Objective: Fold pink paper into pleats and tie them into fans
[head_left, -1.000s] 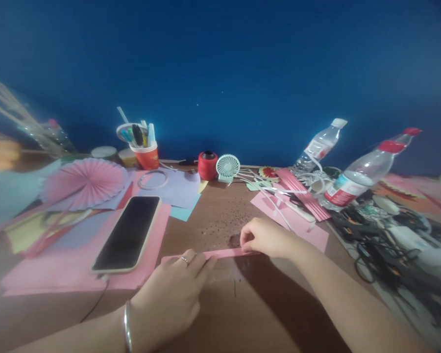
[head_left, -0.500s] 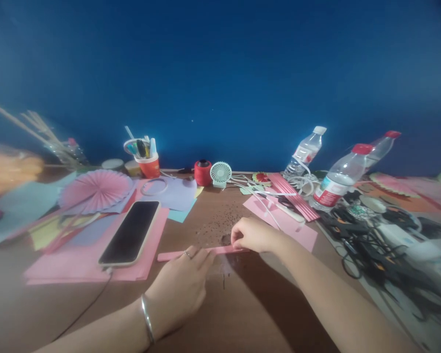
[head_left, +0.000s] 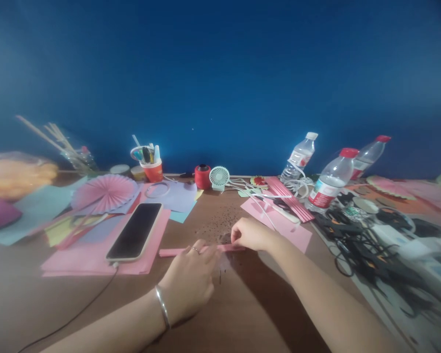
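Note:
A narrow folded pink paper strip (head_left: 171, 252) lies crosswise on the brown table in front of me. My left hand (head_left: 193, 274), with a ring and a silver bangle, rests palm down over its middle. The fingers of that hand are stretched out and press on the strip. At the strip's right end my right hand (head_left: 253, 234) is closed in a pinch, thumb and forefinger on the paper. The part of the strip beneath the left fingers is hidden. Small dark specks (head_left: 216, 218) are scattered on the table just beyond the strip.
To the left, a phone (head_left: 135, 231) with a cable lies on pink paper sheets (head_left: 73, 260), near a pleated pink paper fan (head_left: 106, 193). Behind stand a red pen cup (head_left: 153, 171) and a small fan (head_left: 219, 177). Bottles (head_left: 330, 181) and black cables (head_left: 356, 240) crowd the right.
My left hand has slid a little to the right along the strip. My right hand stays pinched at the strip's right end. The view has shifted slightly.

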Available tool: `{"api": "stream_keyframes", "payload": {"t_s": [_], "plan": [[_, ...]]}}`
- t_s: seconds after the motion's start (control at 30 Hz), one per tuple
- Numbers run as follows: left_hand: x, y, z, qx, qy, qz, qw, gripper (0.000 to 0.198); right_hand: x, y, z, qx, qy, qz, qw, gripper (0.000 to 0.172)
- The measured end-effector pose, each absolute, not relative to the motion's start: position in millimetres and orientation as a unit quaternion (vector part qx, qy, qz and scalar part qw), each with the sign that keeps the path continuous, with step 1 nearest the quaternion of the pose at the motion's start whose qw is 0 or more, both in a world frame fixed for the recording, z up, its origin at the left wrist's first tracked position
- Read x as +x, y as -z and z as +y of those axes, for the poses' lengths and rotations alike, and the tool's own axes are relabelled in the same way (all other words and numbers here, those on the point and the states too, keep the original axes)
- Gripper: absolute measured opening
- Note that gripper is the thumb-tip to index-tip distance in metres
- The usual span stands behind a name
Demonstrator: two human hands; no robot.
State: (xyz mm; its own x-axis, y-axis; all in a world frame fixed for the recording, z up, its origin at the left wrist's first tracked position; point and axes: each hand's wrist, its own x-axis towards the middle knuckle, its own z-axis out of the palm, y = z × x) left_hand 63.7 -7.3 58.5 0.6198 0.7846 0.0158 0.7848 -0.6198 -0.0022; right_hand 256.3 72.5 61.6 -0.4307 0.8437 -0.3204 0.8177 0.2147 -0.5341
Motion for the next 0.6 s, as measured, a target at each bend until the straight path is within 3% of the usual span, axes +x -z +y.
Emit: {"api": "stream_keyframes", "payload": {"t_s": [0.17, 0.43, 0.6], "plan": [[70.3, -57.2, -5.6, -0.904, 0.010, -0.427, -0.003, 0.038, 259.8, -60.4, 71.7, -0.542, -0.323, -0.775, 0.025, 0.020], [72.7, -57.1, 8.9, -0.910, 0.020, -0.414, 0.010, 0.037, 263.1, -54.8, 75.4, -0.565, -0.293, -0.771, 0.008, 0.010], [64.2, -46.3, 33.6, -0.911, 0.067, -0.398, -0.090, 0.033, 273.1, -56.6, 73.2, -0.588, -0.276, -0.760, -0.008, 0.006]]}}
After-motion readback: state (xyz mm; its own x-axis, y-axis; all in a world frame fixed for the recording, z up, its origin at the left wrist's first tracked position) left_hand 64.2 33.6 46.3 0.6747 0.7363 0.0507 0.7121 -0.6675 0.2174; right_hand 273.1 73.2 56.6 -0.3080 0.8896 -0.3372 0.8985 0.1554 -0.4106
